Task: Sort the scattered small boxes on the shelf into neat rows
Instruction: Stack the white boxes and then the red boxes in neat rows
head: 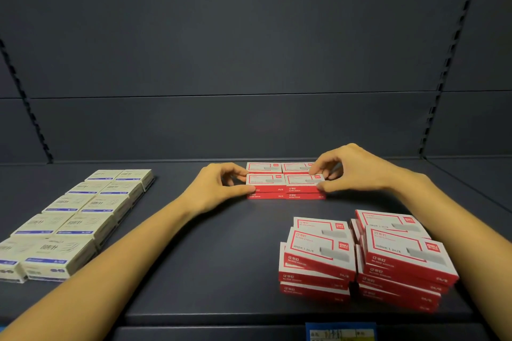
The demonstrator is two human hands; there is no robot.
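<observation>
Far to the left of the red block (285,183), cream boxes (74,219) lie in two tidy columns running from the back of the shelf (221,257) toward its front edge. The nearest ones are cut off by the frame, and their print is too blurred to read.

At the block's left end, the left hand (219,188) pinches the front pair of stacked boxes, thumb on the near face and fingers curled over the top. The block sits toward the back of the shelf at centre, two boxes wide and two deep. Its front row is two layers high; whether the rear row is too cannot be told. At its right end the right hand (346,171) grips in the same way, and its fingers hide the far corner.

Nearer than the block and to its right, loose red stacks (360,257) lean unevenly, their lowest boxes partly hidden.

These boxes look like stiff, smooth card and are probably dense for their size, so the layers may slide over each other. Squeezing the short end faces across both layers seems the safest hold.

Below the block, at the frame's bottom edge, a shelf label (340,332) is cut off and illegible.
</observation>
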